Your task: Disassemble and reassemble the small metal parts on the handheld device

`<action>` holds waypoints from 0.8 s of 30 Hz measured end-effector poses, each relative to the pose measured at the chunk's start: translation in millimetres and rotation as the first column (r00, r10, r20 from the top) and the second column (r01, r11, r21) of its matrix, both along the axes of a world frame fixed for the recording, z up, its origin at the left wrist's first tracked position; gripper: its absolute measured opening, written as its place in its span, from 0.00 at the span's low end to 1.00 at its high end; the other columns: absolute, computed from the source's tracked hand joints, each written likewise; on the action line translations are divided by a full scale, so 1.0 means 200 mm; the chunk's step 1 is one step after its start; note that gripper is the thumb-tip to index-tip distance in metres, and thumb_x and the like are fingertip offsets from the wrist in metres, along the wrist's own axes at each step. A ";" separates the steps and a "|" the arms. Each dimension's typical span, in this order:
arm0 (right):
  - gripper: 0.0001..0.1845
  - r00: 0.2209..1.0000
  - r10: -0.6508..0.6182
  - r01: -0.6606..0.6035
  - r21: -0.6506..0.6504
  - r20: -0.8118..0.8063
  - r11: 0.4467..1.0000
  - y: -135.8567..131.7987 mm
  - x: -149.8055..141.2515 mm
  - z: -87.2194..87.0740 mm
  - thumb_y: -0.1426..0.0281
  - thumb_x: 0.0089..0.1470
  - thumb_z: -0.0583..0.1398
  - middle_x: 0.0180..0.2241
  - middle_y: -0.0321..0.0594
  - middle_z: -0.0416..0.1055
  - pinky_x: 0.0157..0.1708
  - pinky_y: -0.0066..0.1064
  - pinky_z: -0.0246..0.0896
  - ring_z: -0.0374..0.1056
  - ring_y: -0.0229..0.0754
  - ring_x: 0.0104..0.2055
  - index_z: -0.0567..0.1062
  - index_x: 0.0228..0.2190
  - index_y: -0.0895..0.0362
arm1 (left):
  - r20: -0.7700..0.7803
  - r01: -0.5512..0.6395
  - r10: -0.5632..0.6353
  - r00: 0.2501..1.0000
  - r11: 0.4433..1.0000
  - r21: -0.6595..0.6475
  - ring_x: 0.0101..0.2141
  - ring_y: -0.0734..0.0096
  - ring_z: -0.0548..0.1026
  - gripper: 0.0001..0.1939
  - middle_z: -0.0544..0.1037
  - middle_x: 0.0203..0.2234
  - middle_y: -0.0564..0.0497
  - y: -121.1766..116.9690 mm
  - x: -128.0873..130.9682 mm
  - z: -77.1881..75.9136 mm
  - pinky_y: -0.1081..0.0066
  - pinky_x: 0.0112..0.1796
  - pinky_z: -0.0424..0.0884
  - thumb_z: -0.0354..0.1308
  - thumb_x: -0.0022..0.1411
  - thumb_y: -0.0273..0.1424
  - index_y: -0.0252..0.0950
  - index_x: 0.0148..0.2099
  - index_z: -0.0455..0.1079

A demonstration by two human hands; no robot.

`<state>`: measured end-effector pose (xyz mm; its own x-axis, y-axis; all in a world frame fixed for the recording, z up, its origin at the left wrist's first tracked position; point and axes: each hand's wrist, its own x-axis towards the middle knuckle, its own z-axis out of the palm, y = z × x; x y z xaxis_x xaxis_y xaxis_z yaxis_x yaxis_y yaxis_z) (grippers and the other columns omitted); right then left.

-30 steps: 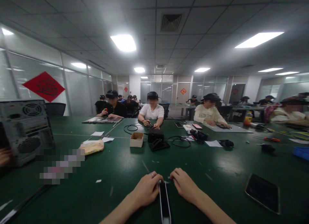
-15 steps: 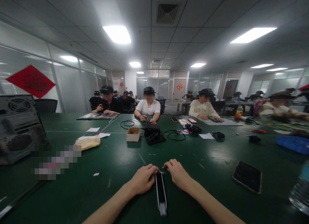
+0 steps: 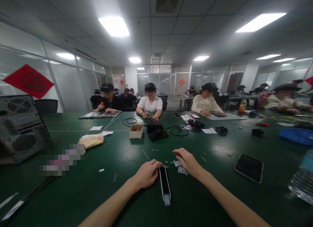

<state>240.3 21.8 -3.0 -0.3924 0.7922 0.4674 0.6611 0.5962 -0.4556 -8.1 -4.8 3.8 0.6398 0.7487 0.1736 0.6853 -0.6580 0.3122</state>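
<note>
A long narrow black part with pale edges (image 3: 165, 185) lies on the green table (image 3: 122, 194), running toward me. My left hand (image 3: 147, 173) curls round its far end, a ring on one finger. My right hand (image 3: 187, 162) is to the right of the part, fingers bent over small silver metal pieces (image 3: 180, 168) on the table; whether it grips one is hidden. Tiny screws lie just beyond them.
A dark phone (image 3: 248, 167) lies at the right, a water bottle (image 3: 302, 179) at the far right edge, a blue tray (image 3: 296, 136) behind. A computer case (image 3: 21, 127) stands left. A small cardboard box (image 3: 136, 131) and black devices with cables sit mid-table. Several people work across the table.
My right hand has left the end of the black part and moved right and farther away, onto the small metal pieces. The left hand keeps its hold. The view has tilted down a little.
</note>
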 end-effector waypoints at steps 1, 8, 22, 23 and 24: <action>0.16 1.000 -0.012 0.013 -0.020 0.007 1.000 0.00 0.02 0.00 0.76 0.58 0.50 0.44 0.44 0.67 0.48 0.37 0.64 0.66 0.43 0.45 0.69 0.46 0.57 | 0.001 0.000 0.000 1.000 1.000 -0.007 0.42 0.67 0.70 0.17 0.70 0.45 0.49 0.00 0.00 0.00 0.68 0.45 0.66 0.45 0.64 0.24 0.40 0.53 0.62; 0.14 0.992 -0.016 0.031 -0.122 0.126 0.992 0.04 0.07 -0.05 0.76 0.58 0.51 0.42 0.43 0.69 0.47 0.34 0.63 0.67 0.41 0.44 0.71 0.43 0.59 | 0.004 0.003 -0.003 1.000 1.000 -0.022 0.43 0.68 0.70 0.17 0.69 0.45 0.49 -0.01 0.00 0.02 0.69 0.45 0.66 0.46 0.63 0.24 0.40 0.53 0.62; 0.15 0.956 -0.074 0.075 0.008 0.283 0.997 -0.05 -0.02 0.03 0.65 0.57 0.54 0.43 0.45 0.70 0.46 0.39 0.58 0.63 0.46 0.45 0.74 0.42 0.57 | 0.012 0.006 -0.006 1.000 1.000 0.004 0.43 0.67 0.70 0.18 0.70 0.45 0.49 0.01 0.00 -0.02 0.68 0.46 0.66 0.46 0.62 0.23 0.41 0.53 0.62; 0.16 0.948 -0.080 0.086 -0.007 0.307 0.996 -0.06 -0.02 0.03 0.63 0.55 0.56 0.43 0.45 0.69 0.45 0.39 0.58 0.63 0.46 0.45 0.74 0.43 0.56 | 0.013 0.006 -0.006 1.000 1.000 0.006 0.43 0.67 0.70 0.18 0.70 0.45 0.49 0.01 0.00 -0.02 0.68 0.46 0.66 0.46 0.62 0.23 0.40 0.53 0.62; 0.17 0.941 -0.081 0.093 -0.020 0.329 0.995 -0.06 -0.02 0.04 0.62 0.53 0.58 0.43 0.45 0.69 0.45 0.39 0.58 0.63 0.47 0.44 0.74 0.43 0.56 | 0.015 0.004 -0.004 1.000 1.000 0.007 0.43 0.67 0.70 0.18 0.70 0.45 0.49 0.01 0.00 -0.02 0.68 0.46 0.66 0.46 0.62 0.23 0.40 0.53 0.62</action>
